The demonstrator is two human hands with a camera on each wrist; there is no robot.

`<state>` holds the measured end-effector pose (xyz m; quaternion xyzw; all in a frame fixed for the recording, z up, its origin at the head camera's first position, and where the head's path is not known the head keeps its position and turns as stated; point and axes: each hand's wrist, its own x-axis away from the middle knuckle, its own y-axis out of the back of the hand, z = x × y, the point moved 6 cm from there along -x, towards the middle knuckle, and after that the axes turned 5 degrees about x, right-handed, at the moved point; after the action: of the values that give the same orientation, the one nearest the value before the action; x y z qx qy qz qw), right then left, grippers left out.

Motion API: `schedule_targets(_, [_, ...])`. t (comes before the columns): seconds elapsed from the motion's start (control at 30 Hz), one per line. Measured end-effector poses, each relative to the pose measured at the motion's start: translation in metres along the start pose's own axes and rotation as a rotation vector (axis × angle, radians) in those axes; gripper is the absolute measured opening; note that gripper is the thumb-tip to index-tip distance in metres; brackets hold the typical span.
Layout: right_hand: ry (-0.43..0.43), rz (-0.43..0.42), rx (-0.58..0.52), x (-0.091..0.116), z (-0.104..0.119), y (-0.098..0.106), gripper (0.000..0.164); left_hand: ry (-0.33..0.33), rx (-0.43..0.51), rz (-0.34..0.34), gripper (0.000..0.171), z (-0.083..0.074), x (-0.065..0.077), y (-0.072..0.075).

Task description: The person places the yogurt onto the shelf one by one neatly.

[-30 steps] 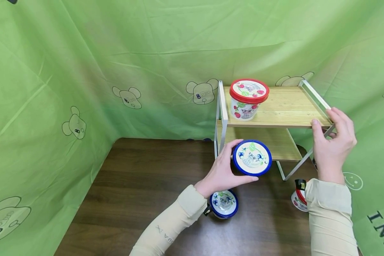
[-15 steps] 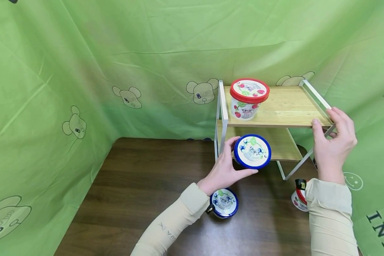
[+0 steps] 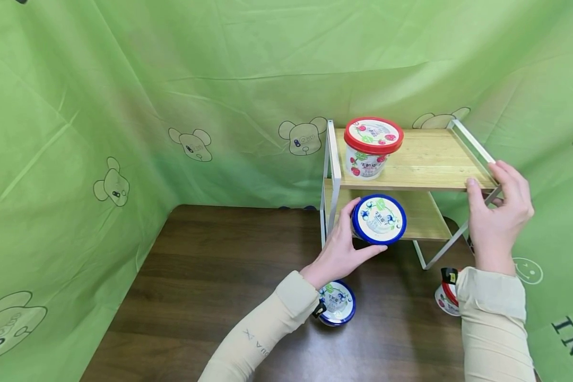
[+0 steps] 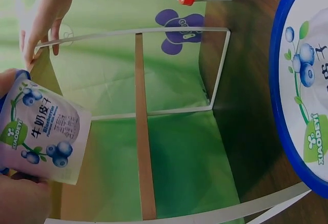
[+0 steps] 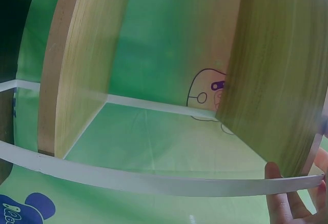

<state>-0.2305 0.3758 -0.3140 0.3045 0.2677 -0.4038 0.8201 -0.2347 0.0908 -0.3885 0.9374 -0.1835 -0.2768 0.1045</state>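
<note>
The left hand (image 3: 341,246) grasped a blue-lidded tub (image 3: 379,218) by its sides, right of centre in the head view, in front of the rack (image 3: 425,159) and below its upper shelf's front edge. The lid leaned towards the viewer; with thumb and fingers on opposite sides, a loose grip could have let the tub slip. Raised or pushed in too early, its rim could have caught that shelf edge and jolted the red-lidded tub (image 3: 372,146) standing at the shelf's left end. The right hand (image 3: 503,212) had its fingers clasped round the rack's front right corner; an uneven pull there could have twisted or dragged the light frame. Lower down, the left cuff (image 3: 296,300) overlapped a second blue-lidded tub (image 3: 340,305), so a dropped forearm could have knocked it; whether they touched, I could not tell.

The table (image 3: 210,276) was dark brown with a wood grain, glossy towards the bottom of the frame. Another red-lidded tub (image 3: 444,301) stood at lower right, partly hidden by the right sleeve (image 3: 494,313). Green cloth (image 3: 239,79), creased and printed with bear heads, hung behind and along both sides.
</note>
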Motion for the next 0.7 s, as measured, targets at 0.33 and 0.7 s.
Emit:
schedule_targets(0.33, [0.005, -0.005, -0.004, 0.0, 0.0, 0.0, 0.037, 0.032, -0.051, -0.03, 0.099, 0.007, -0.007, -0.003])
schedule_targets(0.7, [0.002, -0.006, -0.006, 0.0, 0.001, 0.0, 0.037, 0.041, -0.041, -0.058, 0.098, 0.019, -0.017, -0.006])
